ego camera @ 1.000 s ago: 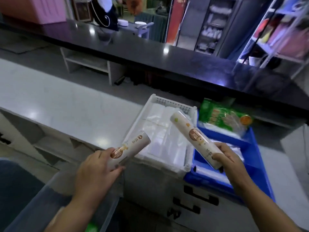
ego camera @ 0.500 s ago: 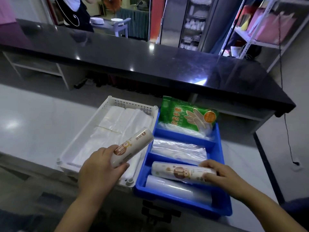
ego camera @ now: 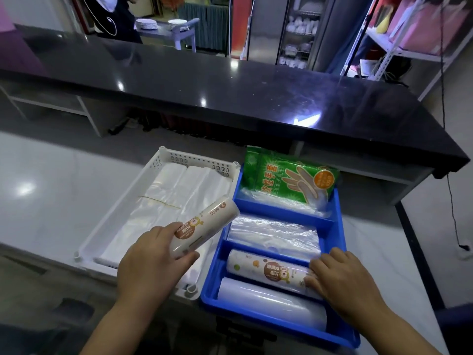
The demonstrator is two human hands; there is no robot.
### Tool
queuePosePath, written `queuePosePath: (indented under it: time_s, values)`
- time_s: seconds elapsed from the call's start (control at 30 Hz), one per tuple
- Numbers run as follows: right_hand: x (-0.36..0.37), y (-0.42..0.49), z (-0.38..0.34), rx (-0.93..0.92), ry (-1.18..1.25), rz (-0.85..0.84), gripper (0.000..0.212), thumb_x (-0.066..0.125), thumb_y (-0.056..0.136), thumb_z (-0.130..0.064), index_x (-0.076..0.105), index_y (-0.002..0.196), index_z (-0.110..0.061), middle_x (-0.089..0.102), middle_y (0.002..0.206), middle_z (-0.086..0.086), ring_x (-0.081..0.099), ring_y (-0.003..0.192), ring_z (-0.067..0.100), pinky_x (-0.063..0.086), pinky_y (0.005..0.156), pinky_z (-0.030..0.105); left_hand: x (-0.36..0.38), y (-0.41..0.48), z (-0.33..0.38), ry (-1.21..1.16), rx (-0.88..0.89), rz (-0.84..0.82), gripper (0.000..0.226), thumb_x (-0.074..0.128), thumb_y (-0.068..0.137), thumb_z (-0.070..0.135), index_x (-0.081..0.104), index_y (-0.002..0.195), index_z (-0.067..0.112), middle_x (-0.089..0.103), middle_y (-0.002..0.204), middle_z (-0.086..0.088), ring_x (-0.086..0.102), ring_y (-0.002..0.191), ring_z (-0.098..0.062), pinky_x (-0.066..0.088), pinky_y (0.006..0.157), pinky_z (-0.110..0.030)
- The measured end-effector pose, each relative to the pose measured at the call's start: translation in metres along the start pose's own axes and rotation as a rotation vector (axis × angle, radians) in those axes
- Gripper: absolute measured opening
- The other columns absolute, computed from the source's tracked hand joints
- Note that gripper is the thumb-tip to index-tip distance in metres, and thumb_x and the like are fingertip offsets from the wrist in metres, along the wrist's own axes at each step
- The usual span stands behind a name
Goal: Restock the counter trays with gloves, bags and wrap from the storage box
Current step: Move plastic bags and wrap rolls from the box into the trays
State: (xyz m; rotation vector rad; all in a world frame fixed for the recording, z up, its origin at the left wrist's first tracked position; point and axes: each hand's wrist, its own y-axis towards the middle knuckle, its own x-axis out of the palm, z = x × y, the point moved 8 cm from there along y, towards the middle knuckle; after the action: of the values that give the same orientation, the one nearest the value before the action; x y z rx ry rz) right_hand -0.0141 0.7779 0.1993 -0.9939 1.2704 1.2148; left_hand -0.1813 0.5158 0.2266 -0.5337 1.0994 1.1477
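Observation:
My left hand point(ego camera: 151, 262) grips a white printed wrap roll point(ego camera: 204, 229), held tilted over the seam between the white tray point(ego camera: 112, 216) and the blue tray point(ego camera: 337, 221). My right hand point(ego camera: 340, 280) rests on the right end of a second printed wrap roll point(ego camera: 266, 271), which lies in the blue tray's near compartment. A plain clear roll point(ego camera: 271, 303) lies in front of it. Clear plastic bags point(ego camera: 273, 234) fill the middle compartment. A green glove pack point(ego camera: 286, 180) leans in the far compartment. Folded white bags point(ego camera: 179, 201) fill the white tray.
Both trays sit on a pale counter point(ego camera: 46, 196) near its front edge. A raised black countertop point(ego camera: 230, 93) runs behind them. A person in a dark apron point(ego camera: 112, 19) stands beyond it at the far left. Metal shelving point(ego camera: 409, 34) stands at the far right.
My right hand brought its roll down from above the trays and laid it in the blue tray's near compartment. My left hand has kept its roll, now closer to the blue tray.

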Motion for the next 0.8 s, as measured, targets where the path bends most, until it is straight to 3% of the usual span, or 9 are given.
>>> queuePosePath:
  time_s: [0.13, 0.2, 0.27, 0.33, 0.43, 0.5, 0.63, 0.73, 0.8]
  values:
    - [-0.014, 0.012, -0.011, 0.068, 0.158, 0.110, 0.018, 0.079, 0.070, -0.018, 0.062, 0.067, -0.018, 0.060, 0.067, -0.001, 0.052, 0.058, 0.019, 0.047, 0.049, 0.032, -0.006, 0.002, -0.007, -0.002, 0.009, -0.002, 0.062, 0.078, 0.063, 0.047, 0.056, 0.118, 0.027, 0.064, 0.095, 0.006, 0.058, 0.080, -0.015, 0.052, 0.058, -0.029]
    - [-0.018, 0.025, -0.040, -0.035, 0.251, 0.090, 0.012, 0.077, 0.073, -0.019, 0.066, 0.070, -0.019, 0.064, 0.069, -0.002, 0.056, 0.062, 0.019, 0.050, 0.052, 0.032, -0.008, 0.001, -0.011, 0.005, 0.017, -0.004, 0.063, 0.080, 0.062, 0.047, 0.056, 0.117, 0.027, 0.064, 0.095, 0.007, 0.059, 0.079, -0.014, 0.052, 0.056, -0.027]
    - [-0.012, 0.039, -0.080, -0.194, 0.322, 0.005, 0.006, 0.067, 0.081, -0.024, 0.070, 0.083, -0.019, 0.068, 0.080, 0.000, 0.059, 0.074, 0.022, 0.051, 0.065, 0.035, -0.011, 0.000, -0.014, 0.009, 0.023, 0.000, 0.063, 0.081, 0.061, 0.046, 0.058, 0.116, 0.026, 0.065, 0.093, 0.006, 0.059, 0.077, -0.015, 0.050, 0.054, -0.026]
    - [0.004, 0.051, -0.113, -0.270, 0.430, -0.160, 0.023, 0.053, 0.089, -0.032, 0.066, 0.107, -0.022, 0.063, 0.104, 0.002, 0.052, 0.096, 0.022, 0.041, 0.084, 0.034, -0.014, 0.000, -0.015, 0.020, 0.040, 0.008, 0.064, 0.083, 0.059, 0.044, 0.060, 0.114, 0.024, 0.067, 0.092, 0.004, 0.060, 0.075, -0.015, 0.046, 0.052, -0.023]
    - [0.023, 0.063, -0.143, -0.344, 0.387, -0.286, 0.033, 0.044, 0.092, -0.044, 0.055, 0.120, -0.031, 0.050, 0.121, -0.001, 0.039, 0.106, 0.018, 0.034, 0.090, 0.035, -0.018, -0.002, -0.015, 0.034, 0.070, 0.019, 0.065, 0.086, 0.055, 0.042, 0.062, 0.112, 0.021, 0.069, 0.091, 0.002, 0.062, 0.073, -0.015, 0.039, 0.050, -0.016]
    - [0.027, 0.067, -0.149, -0.375, 0.307, -0.292, 0.036, 0.039, 0.091, -0.050, 0.056, 0.117, -0.031, 0.046, 0.124, -0.001, 0.037, 0.108, 0.019, 0.035, 0.092, 0.038, -0.020, -0.004, -0.015, 0.041, 0.090, 0.026, 0.065, 0.086, 0.055, 0.042, 0.062, 0.112, 0.021, 0.069, 0.090, 0.003, 0.062, 0.072, -0.015, 0.038, 0.049, -0.015]
    - [0.022, 0.067, -0.145, -0.369, 0.250, -0.235, 0.044, 0.040, 0.085, -0.060, 0.060, 0.100, -0.024, 0.047, 0.122, 0.000, 0.039, 0.107, 0.019, 0.038, 0.090, 0.037, -0.020, -0.006, -0.014, 0.036, 0.094, 0.006, 0.066, 0.083, 0.058, 0.046, 0.058, 0.116, 0.024, 0.067, 0.094, 0.005, 0.061, 0.076, -0.014, 0.050, 0.053, -0.024]
    - [0.002, 0.061, -0.127, -0.250, 0.415, -0.167, 0.034, 0.057, 0.073, -0.063, 0.048, 0.080, -0.031, 0.046, 0.108, -0.012, 0.047, 0.089, 0.011, 0.044, 0.074, 0.026, -0.019, -0.005, -0.009, 0.026, 0.111, -0.006, 0.065, 0.080, 0.061, 0.049, 0.057, 0.117, 0.025, 0.066, 0.096, 0.005, 0.059, 0.078, -0.014, 0.048, 0.056, -0.024]
    - [-0.016, 0.053, -0.107, -0.109, 0.588, -0.105, 0.038, 0.066, 0.065, -0.057, 0.040, 0.076, -0.032, 0.047, 0.095, -0.017, 0.051, 0.074, 0.008, 0.049, 0.061, 0.030, -0.018, -0.004, -0.003, -0.001, 0.129, -0.018, 0.064, 0.076, 0.064, 0.051, 0.056, 0.119, 0.026, 0.066, 0.097, 0.006, 0.057, 0.077, -0.012, 0.045, 0.058, -0.022]
